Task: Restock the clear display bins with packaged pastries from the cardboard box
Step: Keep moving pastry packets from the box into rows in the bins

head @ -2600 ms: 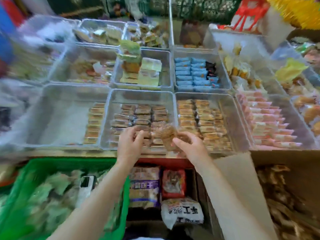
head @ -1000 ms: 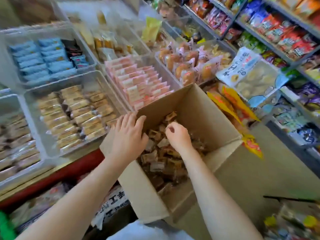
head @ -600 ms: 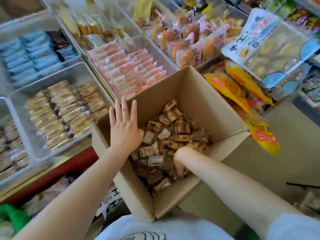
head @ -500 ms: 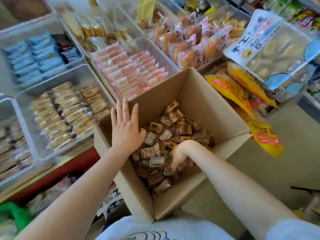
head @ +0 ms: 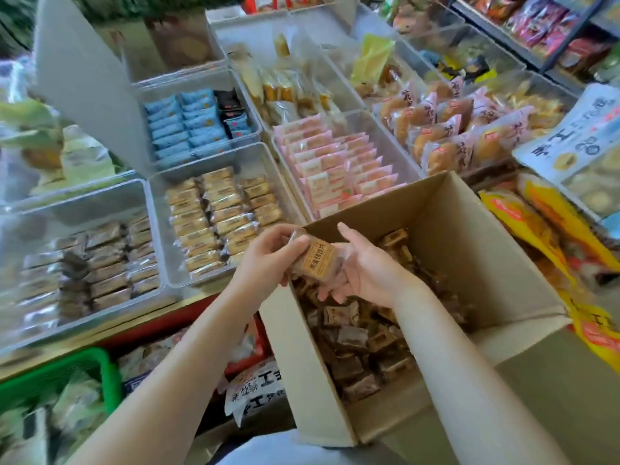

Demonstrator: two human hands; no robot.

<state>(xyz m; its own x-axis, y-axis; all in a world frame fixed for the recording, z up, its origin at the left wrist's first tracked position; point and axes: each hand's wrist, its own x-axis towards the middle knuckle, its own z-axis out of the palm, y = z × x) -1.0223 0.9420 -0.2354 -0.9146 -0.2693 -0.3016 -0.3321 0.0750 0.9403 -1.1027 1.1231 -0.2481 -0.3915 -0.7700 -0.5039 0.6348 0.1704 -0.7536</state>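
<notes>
Packaged pastries [head: 317,261], small brown blocks in crinkled clear film with a tan printed label, sit stacked between your two hands just above the near-left corner of the cardboard box [head: 469,229]. That box is plain matte brown board, flaps open, its floor heaped with more of the same glossy brown packets [head: 362,340]. Your left hand [head: 268,260] curls its fingers over the left end of the stack; your right hand [head: 360,263] cups it from the right, palm turned up, fingers wrapped beneath. Both hands are clamped on the stack, close together. Left of the box, touching its rim, a clear hard-plastic bin [head: 161,229] holds neat rows of tan oblong packets; further left another clear bin [head: 20,229] holds darker brown ones, partly filled. Behind the box a bin of pink-wrapped wafers [head: 335,162], and behind that pale blue pillow packs [head: 184,122]. Right of the box lie yellow foil bags [head: 536,223], with round buns in pink-printed film [head: 446,129] behind them. Below the bins to the left of the box, a green plastic basket [head: 110,374]. Shop shelves stand at far right.
</notes>
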